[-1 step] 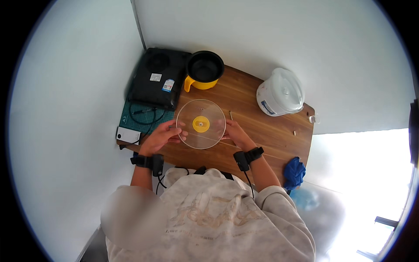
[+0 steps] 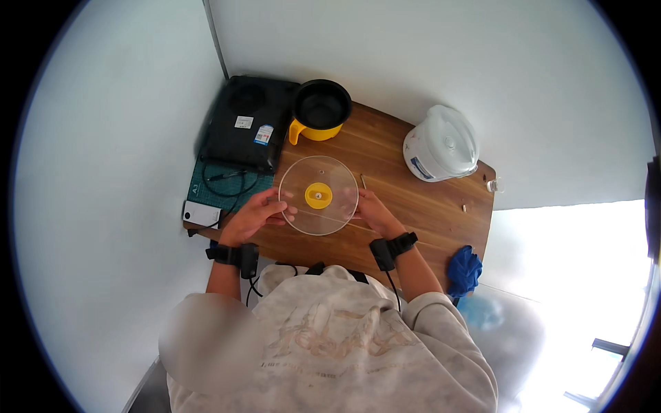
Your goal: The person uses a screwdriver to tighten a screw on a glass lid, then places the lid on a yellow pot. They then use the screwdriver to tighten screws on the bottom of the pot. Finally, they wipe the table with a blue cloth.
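Observation:
Both my hands hold a round, clear pot lid (image 2: pixel 318 220) with a yellow knob in its middle, raised over the wooden table. My left hand (image 2: pixel 260 215) grips the left rim, thumb on top and fingers seen through the clear disc. At the opposite rim, my right hand (image 2: pixel 372 210) pinches the edge, with its fingertips partly behind the lid. Beyond the lid stands a black pot (image 2: pixel 322 104) with a yellow base and a yellow handle, its top uncovered.
A flat black appliance (image 2: pixel 241 141) lies on a green cutting mat (image 2: pixel 260 184) beside a cable and a white box (image 2: pixel 202 214). A white lidded bucket (image 2: pixel 430 151), a small glass (image 2: pixel 496 186) and a blue cloth (image 2: pixel 465 270) are on the right. Walls border the table (image 2: pixel 427 220).
The lid has shifted very slightly to the right in the picture. My grip on it is the same.

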Available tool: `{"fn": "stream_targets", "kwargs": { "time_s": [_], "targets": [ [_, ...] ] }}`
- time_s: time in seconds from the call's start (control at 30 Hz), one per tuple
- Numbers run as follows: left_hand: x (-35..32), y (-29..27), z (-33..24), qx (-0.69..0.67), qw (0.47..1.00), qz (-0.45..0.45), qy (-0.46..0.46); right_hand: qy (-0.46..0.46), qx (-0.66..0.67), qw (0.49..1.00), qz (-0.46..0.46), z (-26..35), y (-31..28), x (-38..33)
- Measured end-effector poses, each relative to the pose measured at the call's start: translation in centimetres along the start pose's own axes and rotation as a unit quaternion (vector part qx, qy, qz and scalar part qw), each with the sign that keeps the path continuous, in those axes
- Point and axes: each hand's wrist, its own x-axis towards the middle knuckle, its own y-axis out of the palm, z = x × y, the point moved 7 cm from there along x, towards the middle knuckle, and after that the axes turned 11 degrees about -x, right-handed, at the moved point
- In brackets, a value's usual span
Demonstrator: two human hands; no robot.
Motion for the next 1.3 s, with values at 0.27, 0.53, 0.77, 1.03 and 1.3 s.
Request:
{"fn": "stream_targets", "kwargs": {
  "time_s": [0.27, 0.53, 0.77, 1.03, 1.3],
  "targets": [
    [4.4, 7.9, -0.3, -0.036, 0.993, 0.113, -0.020, -0.057, 0.170, 0.984, -0.009, -0.7, -3.7, -6.7],
    [10.9, 14.7, 7.5, -0.084, 0.970, 0.187, -0.130, 0.085, -0.198, 0.905, -0.366, -15.2, -21.5, -17.3],
    [10.9, 19.4, 8.6, -0.176, 0.955, 0.174, -0.162, 0.405, -0.293, 0.696, -0.515, -26.4, -32.3, -35.3],
    [9.3, 24.0, 6.1, -0.243, 0.952, 0.161, -0.096, 0.303, -0.271, 0.667, -0.624, -34.8, -35.0, -32.7],
    [9.4, 23.5, 6.3, -0.304, 0.935, 0.176, -0.038, 0.009, 0.185, 0.749, -0.636, -36.2, -38.8, -36.7]
  ]
}}
